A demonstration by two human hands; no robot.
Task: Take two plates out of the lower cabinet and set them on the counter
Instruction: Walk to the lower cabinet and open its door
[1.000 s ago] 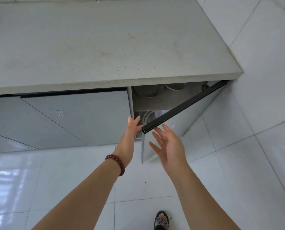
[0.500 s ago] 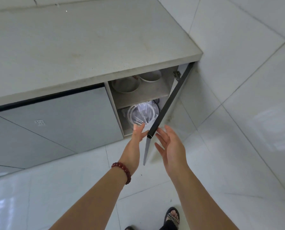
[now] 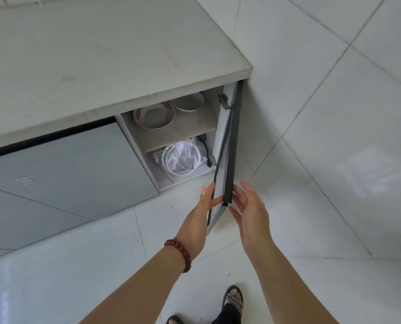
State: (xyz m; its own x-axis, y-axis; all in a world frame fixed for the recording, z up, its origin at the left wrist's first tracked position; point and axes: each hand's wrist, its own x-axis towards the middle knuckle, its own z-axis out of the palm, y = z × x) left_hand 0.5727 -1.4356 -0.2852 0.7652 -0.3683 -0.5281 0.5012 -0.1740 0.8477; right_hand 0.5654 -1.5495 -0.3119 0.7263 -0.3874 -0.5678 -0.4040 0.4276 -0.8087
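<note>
The lower cabinet door (image 3: pixel 227 146) stands swung wide open, edge-on to me. My left hand (image 3: pixel 203 206) touches the door's inner face near its free corner, fingers extended. My right hand (image 3: pixel 248 206) is open just right of that corner, apart from it or barely touching. On the upper shelf (image 3: pixel 171 136) sit a white plate with red marks (image 3: pixel 154 116) and a second white dish (image 3: pixel 189 102) behind it. The grey counter (image 3: pixel 101 54) lies above the cabinet.
On the cabinet floor lies a plastic bag holding a coiled white hose (image 3: pixel 180 157), with a black cable (image 3: pixel 205 148) beside it. A shut grey door (image 3: pixel 66 167) is to the left. A tiled wall (image 3: pixel 335 90) is right. My sandalled foot (image 3: pixel 233 300) stands below.
The door has swung from partly open to fully open. The view has shifted, revealing the dishes and the bagged hose. Both hands stayed at the door's free edge.
</note>
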